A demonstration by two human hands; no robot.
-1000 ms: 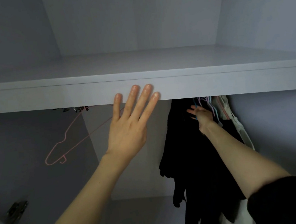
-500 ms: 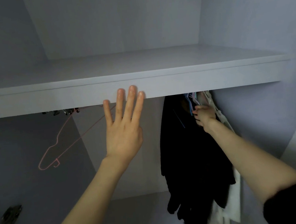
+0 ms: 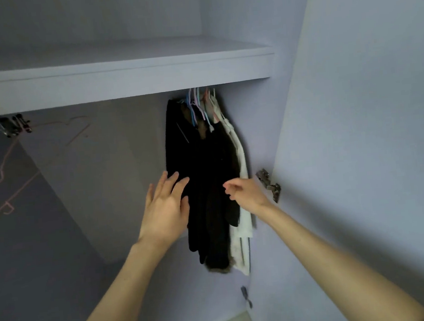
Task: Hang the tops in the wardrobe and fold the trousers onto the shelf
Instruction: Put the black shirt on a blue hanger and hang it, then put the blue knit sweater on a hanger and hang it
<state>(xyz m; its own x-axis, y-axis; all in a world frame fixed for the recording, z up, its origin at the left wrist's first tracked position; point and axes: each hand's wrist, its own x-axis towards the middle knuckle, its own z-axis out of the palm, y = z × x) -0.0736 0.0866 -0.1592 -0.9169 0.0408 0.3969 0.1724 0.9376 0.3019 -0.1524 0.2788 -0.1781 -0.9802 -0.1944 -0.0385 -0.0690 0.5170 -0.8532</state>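
Touching black tops (image 3: 202, 176), left hand (image 3: 165, 211) flat.

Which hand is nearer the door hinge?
Right. The right hand is just left of the hinge; the left hand is farther left, across the dark clothes.

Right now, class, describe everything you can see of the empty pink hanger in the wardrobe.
The pink hanger is a thin wire-like outline, pale pink, with shaped shoulders, a notch and a small hook-shaped tab at its lower end. It carries no garment. It hangs tilted at the wardrobe's left side, under the shelf, its top near a cluster of dark metal clips. The picture is blurred there, so how it attaches is unclear. Neither hand touches it; the hanging clothes are well apart to its right.
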